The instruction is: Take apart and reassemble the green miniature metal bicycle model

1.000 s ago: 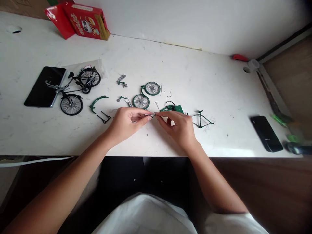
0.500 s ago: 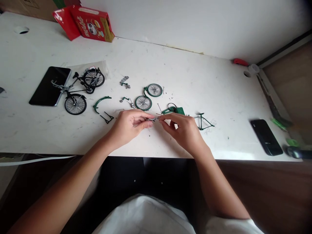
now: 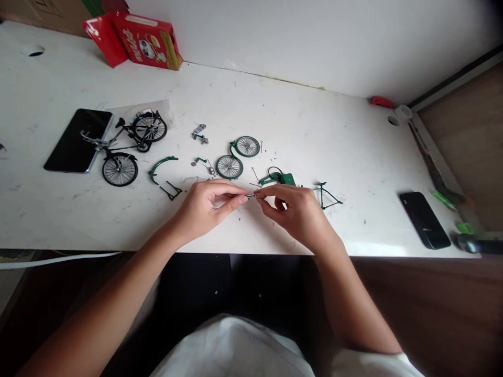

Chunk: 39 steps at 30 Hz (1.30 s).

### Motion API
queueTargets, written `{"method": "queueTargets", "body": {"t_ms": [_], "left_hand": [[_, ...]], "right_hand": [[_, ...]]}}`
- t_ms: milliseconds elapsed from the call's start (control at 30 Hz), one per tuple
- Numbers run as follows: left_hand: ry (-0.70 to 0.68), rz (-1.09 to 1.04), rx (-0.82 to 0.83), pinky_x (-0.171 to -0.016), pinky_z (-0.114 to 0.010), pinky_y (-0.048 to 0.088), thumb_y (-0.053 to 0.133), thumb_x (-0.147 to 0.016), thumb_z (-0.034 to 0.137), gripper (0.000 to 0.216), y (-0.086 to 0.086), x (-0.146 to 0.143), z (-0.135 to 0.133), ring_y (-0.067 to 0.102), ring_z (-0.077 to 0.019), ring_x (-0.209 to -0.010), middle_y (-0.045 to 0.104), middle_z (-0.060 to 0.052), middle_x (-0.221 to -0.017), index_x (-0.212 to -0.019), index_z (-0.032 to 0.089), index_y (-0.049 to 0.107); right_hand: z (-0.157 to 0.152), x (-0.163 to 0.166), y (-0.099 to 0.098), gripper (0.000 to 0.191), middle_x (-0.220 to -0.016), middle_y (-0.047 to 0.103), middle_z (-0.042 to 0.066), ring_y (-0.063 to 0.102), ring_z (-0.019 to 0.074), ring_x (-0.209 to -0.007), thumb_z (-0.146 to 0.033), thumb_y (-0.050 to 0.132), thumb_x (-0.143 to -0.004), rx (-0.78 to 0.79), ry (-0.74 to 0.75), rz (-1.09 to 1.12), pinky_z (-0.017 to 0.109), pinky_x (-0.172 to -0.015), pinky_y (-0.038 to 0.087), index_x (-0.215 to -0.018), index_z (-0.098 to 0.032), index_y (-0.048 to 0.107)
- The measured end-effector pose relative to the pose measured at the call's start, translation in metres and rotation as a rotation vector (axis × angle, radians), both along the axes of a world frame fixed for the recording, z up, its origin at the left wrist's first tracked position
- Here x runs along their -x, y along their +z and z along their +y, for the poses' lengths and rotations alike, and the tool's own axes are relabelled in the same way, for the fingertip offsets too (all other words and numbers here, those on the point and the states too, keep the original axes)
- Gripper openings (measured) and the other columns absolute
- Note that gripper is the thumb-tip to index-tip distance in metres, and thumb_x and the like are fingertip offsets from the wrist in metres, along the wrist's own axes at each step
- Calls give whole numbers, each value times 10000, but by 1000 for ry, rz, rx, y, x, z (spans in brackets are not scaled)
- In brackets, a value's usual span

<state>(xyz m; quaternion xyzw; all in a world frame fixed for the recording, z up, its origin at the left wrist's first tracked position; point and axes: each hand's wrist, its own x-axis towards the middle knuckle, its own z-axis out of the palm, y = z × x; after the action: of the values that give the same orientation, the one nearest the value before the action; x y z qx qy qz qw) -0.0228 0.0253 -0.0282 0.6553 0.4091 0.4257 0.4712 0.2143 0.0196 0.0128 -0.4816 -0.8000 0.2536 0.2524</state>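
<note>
My left hand and my right hand meet over the near middle of the white table, both pinching one small silver metal part between their fingertips. Just behind them lie two green-rimmed toy wheels, a green chain-guard piece and a thin green bicycle frame. A green mudguard and a black stand piece lie to the left of my left hand.
An assembled black model bicycle rests partly on a dark phone at the left. A red box stands at the back. Another black phone lies at the right, with green tools by the edge.
Both hands stay together on the small silver part, shifting only slightly. The view has drifted a little.
</note>
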Motion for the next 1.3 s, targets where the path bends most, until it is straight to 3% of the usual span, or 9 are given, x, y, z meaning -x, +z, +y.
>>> {"method": "queueTargets", "body": {"t_ms": [133, 400, 533, 1000, 1200, 1300], "left_hand": [[11, -20, 2, -851, -328, 684, 797, -963, 281, 138, 1, 0, 1, 804, -234, -994, 843, -91, -1096, -1053, 216, 881], [52, -164, 183, -917, -361, 695, 862, -905, 330, 202, 6, 1, -1, 826, -256, -991, 854, -102, -1117, -1050, 190, 881], [65, -180, 214, -926, -387, 701, 854, -911, 357, 232, 8, 1, -3, 836, -265, -966, 857, -111, -1101, -1057, 178, 872], [56, -255, 389, -847, -386, 707, 922, -855, 352, 260, 11, 2, -1, 841, -257, -831, 862, -114, -915, -985, 137, 853], [64, -321, 459, -874, -392, 705, 956, -812, 349, 265, 11, 3, -1, 841, -251, -839, 863, -106, -916, -965, 153, 864], [65, -310, 504, -905, -409, 705, 964, -801, 372, 293, 12, 4, -2, 845, -263, -865, 864, -114, -928, -975, 156, 872]], "right_hand": [[-1, 0, 1, 96, -975, 836, 14, 593, 110, -610, -191, 717, -998, 1, -22, 19, 297, -649, 494, -1019, -227, 803], [-3, 7, -5, 109, -983, 859, 37, 588, 112, -580, -321, 790, -966, 59, -192, 196, 304, -569, 479, -1007, -242, 852], [-3, 11, -8, 142, -822, 817, 41, 556, 130, -572, -375, 849, -913, 133, -269, 304, 307, -517, 433, -958, -242, 870], [0, 16, -15, 153, -681, 697, 5, 430, 107, -567, -368, 881, -879, 225, -245, 405, 289, -515, 347, -921, -222, 862], [1, 16, -16, 231, -925, 815, 57, 510, 105, -613, -380, 904, -854, 253, -227, 466, 279, -536, 414, -1019, -226, 854], [2, 17, -18, 219, -918, 813, 53, 484, 97, -595, -380, 895, -865, 250, -223, 447, 275, -527, 414, -1006, -220, 848]]}}
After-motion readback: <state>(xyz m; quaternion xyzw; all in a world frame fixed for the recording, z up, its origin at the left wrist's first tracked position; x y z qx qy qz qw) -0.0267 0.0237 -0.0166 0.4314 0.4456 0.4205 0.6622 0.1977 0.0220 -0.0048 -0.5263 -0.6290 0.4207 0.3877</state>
